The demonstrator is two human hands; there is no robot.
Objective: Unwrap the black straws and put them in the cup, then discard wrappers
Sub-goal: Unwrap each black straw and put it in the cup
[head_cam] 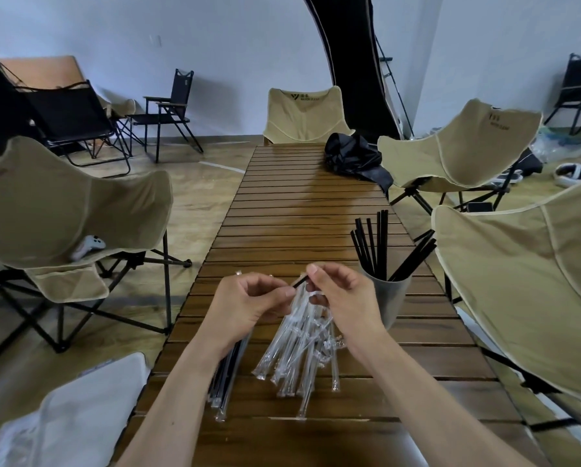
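Above the slatted wooden table (282,210), my left hand (248,303) pinches the clear wrapper of a black straw (300,282). My right hand (339,298) pinches that straw's bare black tip. Under both hands lies a pile of empty clear wrappers (296,352). A few wrapped black straws (226,375) lie to its left, partly hidden by my left forearm. A grey cup (385,298) stands right of my right hand and holds several unwrapped black straws (380,251).
Beige folding chairs stand left (56,210), right (525,284), far right (457,146) and at the table's far end (302,116). A black bag (353,156) lies on the far table. A white bin or bag (80,416) sits at lower left.
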